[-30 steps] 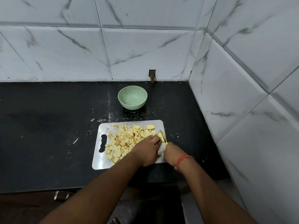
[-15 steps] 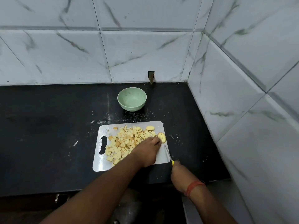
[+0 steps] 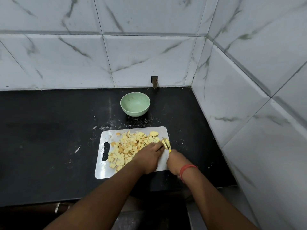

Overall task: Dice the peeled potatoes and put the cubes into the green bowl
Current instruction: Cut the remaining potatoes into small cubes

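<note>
A pile of potato cubes covers the white cutting board on the black counter. At the board's right edge lies a potato piece; my left hand holds it with its fingertips. My right hand grips a yellow-handled knife, its blade lying across that piece. Another potato slice rests near the board's far right corner. The green bowl stands beyond the board with nothing in it.
The black counter stretches left, with white specks around the board. Marble-tiled walls close off the back and the right side. A small notch sits in the back wall behind the bowl. The counter's front edge runs below my forearms.
My right hand pulled the knife back off the board's near edge, then returned forward; the blade now lies on the potato piece again. My left hand stayed on the piece.
</note>
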A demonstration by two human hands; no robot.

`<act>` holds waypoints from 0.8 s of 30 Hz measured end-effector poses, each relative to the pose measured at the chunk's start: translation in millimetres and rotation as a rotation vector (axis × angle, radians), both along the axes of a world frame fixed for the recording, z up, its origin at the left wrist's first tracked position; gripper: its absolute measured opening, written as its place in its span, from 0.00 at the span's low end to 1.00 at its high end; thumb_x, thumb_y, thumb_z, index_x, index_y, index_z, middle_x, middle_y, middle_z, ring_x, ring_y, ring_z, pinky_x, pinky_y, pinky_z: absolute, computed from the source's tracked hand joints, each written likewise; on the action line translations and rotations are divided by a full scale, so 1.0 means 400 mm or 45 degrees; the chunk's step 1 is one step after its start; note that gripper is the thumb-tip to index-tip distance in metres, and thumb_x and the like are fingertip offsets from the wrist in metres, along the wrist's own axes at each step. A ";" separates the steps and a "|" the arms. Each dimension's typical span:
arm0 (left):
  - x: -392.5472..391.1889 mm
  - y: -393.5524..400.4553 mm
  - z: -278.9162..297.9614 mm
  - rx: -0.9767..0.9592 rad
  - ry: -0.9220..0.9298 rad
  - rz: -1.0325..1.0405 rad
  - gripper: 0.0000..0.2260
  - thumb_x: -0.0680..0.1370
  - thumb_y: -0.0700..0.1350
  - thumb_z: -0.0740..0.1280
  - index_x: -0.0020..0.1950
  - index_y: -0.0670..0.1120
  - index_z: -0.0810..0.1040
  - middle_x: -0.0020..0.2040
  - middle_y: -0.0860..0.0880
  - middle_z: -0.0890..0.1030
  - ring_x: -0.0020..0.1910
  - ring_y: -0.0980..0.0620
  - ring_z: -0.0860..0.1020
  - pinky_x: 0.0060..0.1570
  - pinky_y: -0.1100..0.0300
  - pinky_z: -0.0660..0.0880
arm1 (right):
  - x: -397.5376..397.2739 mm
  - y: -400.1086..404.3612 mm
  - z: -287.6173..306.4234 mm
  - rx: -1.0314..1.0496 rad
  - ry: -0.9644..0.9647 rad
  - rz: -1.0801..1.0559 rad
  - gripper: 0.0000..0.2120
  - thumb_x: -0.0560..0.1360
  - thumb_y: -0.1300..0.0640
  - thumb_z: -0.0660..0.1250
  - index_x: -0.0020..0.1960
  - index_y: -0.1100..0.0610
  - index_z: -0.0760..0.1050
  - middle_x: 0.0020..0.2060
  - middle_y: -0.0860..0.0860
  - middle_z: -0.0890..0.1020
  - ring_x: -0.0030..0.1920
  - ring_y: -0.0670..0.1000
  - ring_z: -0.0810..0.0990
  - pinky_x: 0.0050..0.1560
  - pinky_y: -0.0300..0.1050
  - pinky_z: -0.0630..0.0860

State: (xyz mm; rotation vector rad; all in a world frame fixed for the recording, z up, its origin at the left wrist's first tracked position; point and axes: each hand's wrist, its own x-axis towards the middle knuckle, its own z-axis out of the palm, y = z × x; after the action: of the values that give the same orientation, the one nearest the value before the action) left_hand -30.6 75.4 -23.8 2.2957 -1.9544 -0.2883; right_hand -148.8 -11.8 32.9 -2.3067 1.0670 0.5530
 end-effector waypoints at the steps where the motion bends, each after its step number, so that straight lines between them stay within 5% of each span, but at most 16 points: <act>1: 0.001 -0.002 -0.002 0.005 -0.004 -0.001 0.28 0.81 0.42 0.59 0.81 0.39 0.61 0.79 0.43 0.63 0.75 0.42 0.64 0.77 0.53 0.60 | 0.003 0.010 0.023 -0.055 0.169 0.174 0.15 0.82 0.58 0.56 0.65 0.60 0.72 0.63 0.56 0.77 0.63 0.57 0.75 0.61 0.48 0.69; 4: -0.001 -0.003 -0.006 -0.009 -0.033 -0.005 0.28 0.81 0.42 0.59 0.81 0.39 0.62 0.77 0.42 0.65 0.73 0.41 0.66 0.76 0.52 0.61 | 0.028 0.012 0.025 -0.304 0.560 0.758 0.17 0.83 0.54 0.57 0.69 0.57 0.70 0.68 0.53 0.72 0.69 0.54 0.69 0.69 0.48 0.64; 7: -0.009 -0.001 -0.003 -0.026 -0.056 0.000 0.27 0.82 0.43 0.58 0.81 0.39 0.62 0.77 0.42 0.66 0.73 0.41 0.66 0.77 0.52 0.60 | 0.021 -0.005 -0.015 -0.285 0.532 0.803 0.14 0.83 0.54 0.56 0.66 0.57 0.72 0.65 0.53 0.74 0.67 0.53 0.71 0.68 0.47 0.65; 9: -0.013 -0.001 0.000 -0.021 -0.082 0.004 0.27 0.82 0.43 0.57 0.82 0.40 0.61 0.78 0.44 0.64 0.74 0.41 0.64 0.77 0.52 0.59 | -0.003 -0.011 -0.051 -0.278 0.329 0.612 0.11 0.82 0.56 0.57 0.58 0.58 0.74 0.54 0.52 0.76 0.51 0.48 0.77 0.54 0.39 0.72; 11: -0.012 -0.002 0.000 -0.003 -0.102 0.008 0.27 0.83 0.43 0.56 0.82 0.41 0.59 0.79 0.44 0.62 0.75 0.42 0.62 0.78 0.53 0.57 | -0.040 -0.014 -0.072 -0.143 -0.015 0.158 0.13 0.81 0.57 0.54 0.61 0.59 0.72 0.47 0.51 0.73 0.35 0.42 0.67 0.34 0.31 0.65; 13: -0.012 -0.003 0.001 0.003 -0.113 0.008 0.28 0.82 0.43 0.56 0.83 0.41 0.58 0.80 0.44 0.61 0.76 0.42 0.62 0.78 0.53 0.57 | -0.056 -0.031 -0.102 -0.287 -0.058 0.193 0.25 0.80 0.50 0.36 0.53 0.50 0.72 0.37 0.45 0.69 0.29 0.40 0.58 0.23 0.27 0.52; 15: -0.016 -0.001 0.006 0.007 -0.121 0.012 0.28 0.82 0.43 0.56 0.83 0.42 0.58 0.80 0.45 0.61 0.76 0.42 0.62 0.78 0.52 0.57 | -0.101 -0.035 -0.118 -0.377 -0.120 0.353 0.30 0.71 0.51 0.20 0.35 0.41 0.61 0.26 0.40 0.56 0.24 0.42 0.47 0.16 0.38 0.39; 17: -0.018 0.000 0.010 0.012 -0.124 0.016 0.28 0.82 0.44 0.56 0.83 0.42 0.57 0.80 0.45 0.60 0.76 0.42 0.61 0.78 0.52 0.56 | -0.127 -0.004 -0.100 -0.478 0.228 0.452 0.25 0.79 0.51 0.32 0.32 0.42 0.60 0.24 0.41 0.59 0.24 0.42 0.55 0.23 0.29 0.44; 18: -0.017 0.000 0.010 0.013 -0.130 0.013 0.28 0.82 0.44 0.56 0.83 0.41 0.57 0.80 0.44 0.60 0.76 0.42 0.61 0.78 0.52 0.56 | -0.139 0.007 -0.112 -0.406 0.250 0.531 0.21 0.82 0.52 0.43 0.35 0.48 0.67 0.30 0.44 0.69 0.31 0.42 0.68 0.32 0.28 0.61; 20: -0.018 -0.002 0.012 0.009 -0.132 0.007 0.29 0.82 0.43 0.56 0.83 0.41 0.58 0.80 0.44 0.60 0.75 0.42 0.61 0.78 0.52 0.56 | -0.159 0.050 -0.065 -0.009 0.155 0.123 0.08 0.81 0.59 0.55 0.47 0.60 0.70 0.49 0.55 0.79 0.48 0.51 0.77 0.49 0.42 0.72; 22: -0.020 -0.003 0.013 -0.011 -0.117 0.022 0.28 0.81 0.43 0.56 0.82 0.41 0.58 0.79 0.44 0.61 0.75 0.43 0.62 0.78 0.53 0.56 | -0.174 0.037 -0.036 0.065 -0.058 0.098 0.07 0.82 0.59 0.55 0.56 0.60 0.69 0.56 0.59 0.79 0.49 0.54 0.78 0.44 0.42 0.70; 24: -0.022 -0.003 0.010 -0.039 -0.105 0.032 0.28 0.81 0.43 0.57 0.82 0.41 0.60 0.78 0.45 0.63 0.74 0.43 0.63 0.78 0.54 0.56 | -0.175 0.014 -0.027 0.031 -0.189 -0.130 0.05 0.82 0.57 0.54 0.54 0.57 0.66 0.52 0.58 0.79 0.46 0.54 0.78 0.41 0.42 0.71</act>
State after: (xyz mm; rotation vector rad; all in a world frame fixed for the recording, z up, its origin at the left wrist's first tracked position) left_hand -39.3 74.1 -19.8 2.3471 -1.9508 -0.1628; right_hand -218.7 -6.4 22.1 -2.2198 1.0929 0.3478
